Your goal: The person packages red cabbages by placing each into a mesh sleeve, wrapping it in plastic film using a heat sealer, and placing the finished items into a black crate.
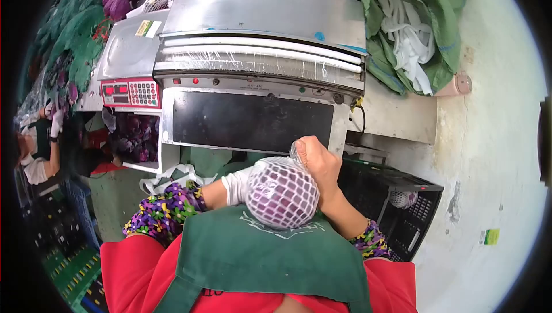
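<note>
A round red cabbage (283, 195) in a white foam net, with clear film around it, is held up in front of my green apron. My left hand (237, 185), in a white glove, supports it from the left and behind; the cabbage hides its fingers. At the cabbage's upper right, my bare right hand (320, 166) is closed in a fist on a gathered end of clear plastic film (295, 153). Just beyond both hands lies the black plate (253, 118) of the wrapping machine, with the film roll (259, 54) behind it.
A red digital scale (131, 93) stands left of the machine. Below it, a white bin (169, 155) holds purple leaves. A black crate (417, 215) with a netted cabbage (403, 199) is at right. A green sack (454, 2) holds white nets. Another person (43, 146) works far left.
</note>
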The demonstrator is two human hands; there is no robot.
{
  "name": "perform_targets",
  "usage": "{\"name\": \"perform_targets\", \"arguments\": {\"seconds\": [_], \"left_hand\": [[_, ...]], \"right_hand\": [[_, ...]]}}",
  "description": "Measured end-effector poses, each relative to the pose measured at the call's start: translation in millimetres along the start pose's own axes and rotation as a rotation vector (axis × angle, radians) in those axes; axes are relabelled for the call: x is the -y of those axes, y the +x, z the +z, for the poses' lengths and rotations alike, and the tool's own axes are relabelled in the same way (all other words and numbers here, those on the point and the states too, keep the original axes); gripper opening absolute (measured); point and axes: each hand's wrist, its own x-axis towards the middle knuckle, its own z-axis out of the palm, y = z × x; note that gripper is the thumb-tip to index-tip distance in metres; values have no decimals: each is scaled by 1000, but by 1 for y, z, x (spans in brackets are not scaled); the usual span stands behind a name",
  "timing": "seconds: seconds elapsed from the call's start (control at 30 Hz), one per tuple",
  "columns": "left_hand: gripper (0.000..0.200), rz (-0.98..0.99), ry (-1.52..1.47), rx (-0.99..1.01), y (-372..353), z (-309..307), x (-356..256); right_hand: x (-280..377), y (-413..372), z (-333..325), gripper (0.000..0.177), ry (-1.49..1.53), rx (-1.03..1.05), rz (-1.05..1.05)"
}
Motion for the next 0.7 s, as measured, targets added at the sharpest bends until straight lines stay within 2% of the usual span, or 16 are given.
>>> {"name": "perform_targets", "arguments": {"seconds": [0.03, 0.1, 0.17, 0.2, 0.23, 0.27, 0.3, 0.37, 0.4, 0.43, 0.47, 0.5, 0.57, 0.63, 0.67, 0.7], "left_hand": [[31, 48, 169, 60, 6, 0, -8], [33, -48, -150, -87, -14, -6, -25], [42, -104, -518, -76, -31, -4, -57], [53, -62, -466, -197, -41, 9, -63], [51, 41, -241, -404, -46, 36, -62], [50, 94, -10, -375, -51, 28, -59], [50, 155, 232, -329, -52, 17, -61], [35, 237, 478, -248, -62, 20, -65], [29, 410, 738, -233, -65, 19, -56], [29, 391, 758, -164, -59, 27, -58], [30, 721, 1014, -380, -49, 42, -61], [31, 1080, 1221, -594, -40, 54, -58], [38, 199, 630, -232, -38, 8, -33], [44, -56, 477, -187, -23, 18, -35], [43, -165, 282, -245, -8, 22, -33], [42, -275, 88, -321, 6, 29, -30]], "right_hand": [[6, 2, -3, 19, -48, -24, -16], [15, 1, -3, 18, -133, -72, -17], [21, -2, 7, 17, -220, -124, 10], [22, -4, 22, 16, -157, -199, -31], [23, -7, 36, 16, -95, -269, -81], [26, -10, 48, 15, 109, -291, -32], [21, -14, 60, 15, 96, -322, -19], [12, -27, 77, 18, 719, 30, 246], [21, -29, 72, 19, 1214, 219, 477], [30, -31, 69, 21, 1719, 396, 674], [29, -33, 77, 26, 1775, 459, 736], [31, -35, 71, 26, 1715, 400, 715], [13, -66, 104, 31, 1537, -33, 818], [14, -85, 63, 33, 1110, -163, 772], [22, -99, 39, 44, 1062, -49, 663], [27, -114, 33, 59, 714, -221, 231]]}}
